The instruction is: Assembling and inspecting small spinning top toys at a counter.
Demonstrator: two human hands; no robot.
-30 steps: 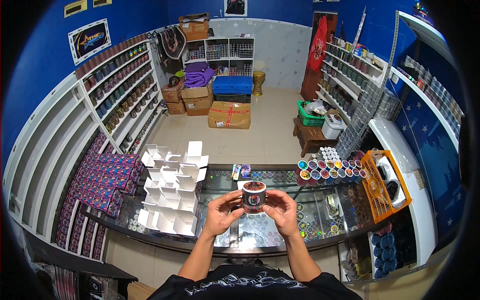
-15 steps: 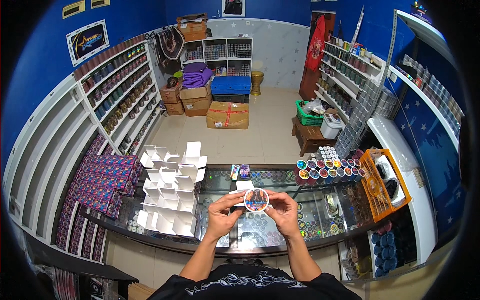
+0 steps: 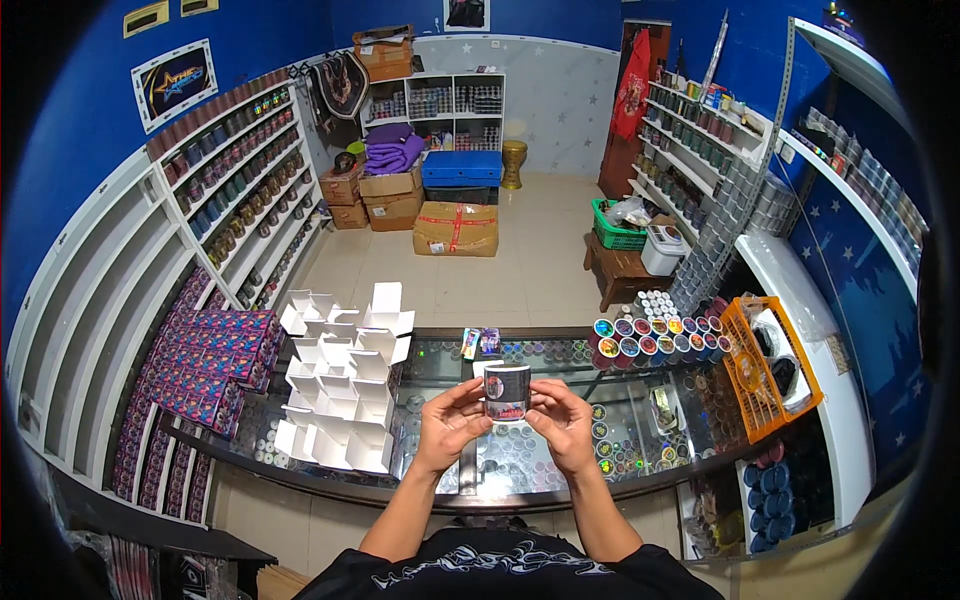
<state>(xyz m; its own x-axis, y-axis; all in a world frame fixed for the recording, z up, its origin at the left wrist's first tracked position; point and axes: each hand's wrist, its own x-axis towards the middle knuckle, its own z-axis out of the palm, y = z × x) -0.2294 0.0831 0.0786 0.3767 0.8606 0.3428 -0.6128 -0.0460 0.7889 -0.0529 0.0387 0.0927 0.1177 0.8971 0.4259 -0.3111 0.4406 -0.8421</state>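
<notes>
Between my hands, above the glass counter (image 3: 540,468), stands a small dark printed cylinder (image 3: 507,393) with white rims, its side turned to view. My left hand (image 3: 450,425) grips it from the left, fingers and thumb pressed to its edge. From the right, my right hand (image 3: 564,425) holds the opposite side with thumb and fingertips. A white edge of something shows just behind the cylinder, mostly hidden. To the left stand several open white boxes (image 3: 340,400) with raised flaps. Two small printed packs (image 3: 481,343) lie beyond my hands.
Stacked purple-patterned boxes (image 3: 222,350) fill the counter's left end. Rows of round-lidded containers (image 3: 660,345) stand at the right, beside an orange crate (image 3: 745,372). Beyond the counter are a taped cardboard box (image 3: 456,230) and a low wooden table (image 3: 612,270).
The cylinder has been tilted between my hands: its round, colourful end faced up before, and now its dark side shows. Both hands keep hold of it in nearly the same place.
</notes>
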